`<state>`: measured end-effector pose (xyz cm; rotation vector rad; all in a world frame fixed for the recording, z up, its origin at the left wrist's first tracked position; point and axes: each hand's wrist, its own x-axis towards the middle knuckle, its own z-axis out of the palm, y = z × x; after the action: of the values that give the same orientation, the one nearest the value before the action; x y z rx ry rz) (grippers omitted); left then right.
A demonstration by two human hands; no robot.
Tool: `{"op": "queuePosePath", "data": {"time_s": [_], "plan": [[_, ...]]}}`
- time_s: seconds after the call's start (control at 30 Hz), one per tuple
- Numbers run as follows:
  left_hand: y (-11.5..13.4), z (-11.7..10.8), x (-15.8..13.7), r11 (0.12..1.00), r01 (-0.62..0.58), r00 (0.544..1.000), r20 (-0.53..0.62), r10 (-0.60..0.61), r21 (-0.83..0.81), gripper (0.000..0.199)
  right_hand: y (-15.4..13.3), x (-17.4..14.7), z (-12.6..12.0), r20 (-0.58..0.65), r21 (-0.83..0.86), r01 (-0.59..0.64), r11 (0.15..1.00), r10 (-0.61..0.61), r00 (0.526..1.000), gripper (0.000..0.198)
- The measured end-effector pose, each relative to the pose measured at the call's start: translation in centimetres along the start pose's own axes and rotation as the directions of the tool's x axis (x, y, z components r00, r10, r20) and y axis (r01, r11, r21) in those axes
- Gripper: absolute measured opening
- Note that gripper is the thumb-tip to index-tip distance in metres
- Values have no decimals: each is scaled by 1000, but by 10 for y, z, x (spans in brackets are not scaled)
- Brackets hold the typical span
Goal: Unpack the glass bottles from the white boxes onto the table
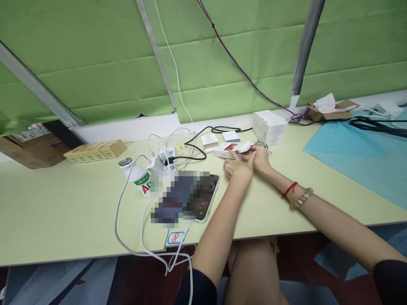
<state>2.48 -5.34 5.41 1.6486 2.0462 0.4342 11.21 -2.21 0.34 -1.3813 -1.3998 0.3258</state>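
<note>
A small white box [221, 151] with a red print lies on the table, a white flap [244, 146] raised at its right end. My left hand [239, 168] is closed at the near side of this box, its index finger laid against it and its thumb stretched toward my right hand. At the box's right end, my right hand [260, 157] has its fingers curled together by the flap; what they hold is partly hidden. Just behind the box are an open white carton [210, 142] and another small white box piece [231, 136]. A shiny metal object [261, 143] shows behind my right hand.
White boxes [270, 127] stand in a row at the back. Left of my hands are a phone [208, 199], a white bottle [136, 178], a charger with cables [160, 163] and brown boxes [97, 151]. Blue sheeting [359, 152] covers the right side. White cables hang over the front edge.
</note>
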Motion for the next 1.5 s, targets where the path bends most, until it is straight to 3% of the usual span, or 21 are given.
{"op": "queuePosePath", "data": {"time_s": [0.2, 0.73, 0.83, 1.03, 1.17, 1.3, 1.4, 1.5], "plan": [[-3, -1, 9, 993, 112, 994, 26, -111, -29, 101, -2, 1, 0, -9, -59, -17, 998, 16, 1000, 16], [-7, -7, 15, 985, 166, 985, 49, -164, -37, 104, 5, 2, 5, -42, -73, -57, 996, 54, 998, 23], [-7, -10, 15, 990, 131, 991, 21, -130, -41, 106, 5, 3, 6, -63, -132, -43, 990, 35, 997, 23], [-6, -3, 11, 972, -98, 995, -45, 91, -213, 88, -1, 1, 4, -67, -196, -29, 980, 16, 998, 23], [-6, 7, 16, 883, -147, 989, -62, 133, -445, 92, -6, 0, 2, -53, -154, -30, 988, 22, 998, 26], [-3, 21, 23, 686, -66, 997, -78, 15, -725, 86, -7, 1, 1, -69, -132, -50, 990, 41, 997, 22], [1, 31, 24, 569, -16, 995, -68, -70, -822, 79, -7, 1, 1, -60, -94, -54, 994, 49, 997, 21], [4, 40, 24, 487, -19, 996, -60, -69, -873, 71, -9, -1, 0, -43, -74, -71, 995, 68, 997, 20]]}}
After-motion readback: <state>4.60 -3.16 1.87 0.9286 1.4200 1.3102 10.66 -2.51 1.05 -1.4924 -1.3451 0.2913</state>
